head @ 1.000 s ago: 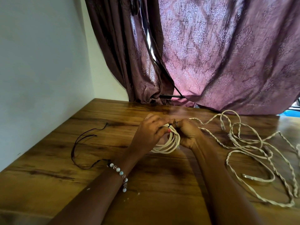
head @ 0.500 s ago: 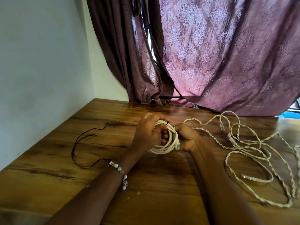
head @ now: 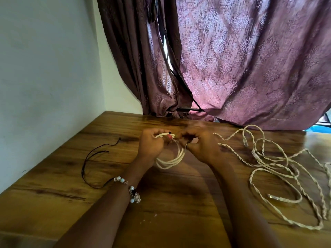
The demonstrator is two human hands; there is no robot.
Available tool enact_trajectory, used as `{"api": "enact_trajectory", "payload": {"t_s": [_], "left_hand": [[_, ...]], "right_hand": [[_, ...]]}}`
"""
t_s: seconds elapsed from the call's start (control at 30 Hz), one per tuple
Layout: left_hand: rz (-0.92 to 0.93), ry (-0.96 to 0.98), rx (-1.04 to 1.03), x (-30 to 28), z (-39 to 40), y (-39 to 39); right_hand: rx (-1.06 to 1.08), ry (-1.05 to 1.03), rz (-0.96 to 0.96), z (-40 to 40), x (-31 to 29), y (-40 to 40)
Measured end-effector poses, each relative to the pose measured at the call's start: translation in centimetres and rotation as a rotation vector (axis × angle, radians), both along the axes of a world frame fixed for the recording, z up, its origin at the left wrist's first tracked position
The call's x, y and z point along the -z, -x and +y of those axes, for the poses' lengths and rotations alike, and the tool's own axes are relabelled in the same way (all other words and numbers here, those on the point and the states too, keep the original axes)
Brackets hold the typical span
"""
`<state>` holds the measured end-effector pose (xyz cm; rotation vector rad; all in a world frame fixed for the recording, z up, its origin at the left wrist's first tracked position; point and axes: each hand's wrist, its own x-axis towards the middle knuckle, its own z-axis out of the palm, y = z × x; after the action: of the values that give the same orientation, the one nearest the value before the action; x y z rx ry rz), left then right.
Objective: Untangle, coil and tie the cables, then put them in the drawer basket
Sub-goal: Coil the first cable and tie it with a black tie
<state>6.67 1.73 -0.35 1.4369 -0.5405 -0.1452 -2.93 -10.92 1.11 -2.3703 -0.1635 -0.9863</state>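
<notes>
A small coil of white cable hangs between both hands above the wooden table. My left hand grips the coil's top left, and a small black tie shows at its fingertips. My right hand pinches the coil's top right; its fingers are blurred. Loose, twisted white cables with plug ends sprawl over the table to the right, not touching the hands. No drawer basket is in view.
Thin black strings lie on the table left of my left forearm. A white wall runs along the left edge. Purple curtains hang down to the table's far edge.
The coil has turned to face the camera more, and now hangs lower under the fingers. My right hand has shifted up to the coil's top. The loose cables have not moved.
</notes>
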Motion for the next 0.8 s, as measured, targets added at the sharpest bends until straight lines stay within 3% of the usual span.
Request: {"api": "enact_trajectory", "payload": {"t_s": [0.13, 0.4, 0.8], "left_hand": [[0.191, -0.012, 0.016, -0.2, 0.3, 0.4], [0.368, -0.028, 0.047, -0.3, 0.1, 0.6], [0.503, 0.114, 0.162, -0.6, 0.0, 1.2]], "right_hand": [[0.081, 0.249, -0.005, 0.1, 1.1, -0.6], [0.166, 0.197, -0.080, 0.7, 1.6, -0.9], [0.186, 0.190, -0.110, 0.8, 2.1, -0.8]]}}
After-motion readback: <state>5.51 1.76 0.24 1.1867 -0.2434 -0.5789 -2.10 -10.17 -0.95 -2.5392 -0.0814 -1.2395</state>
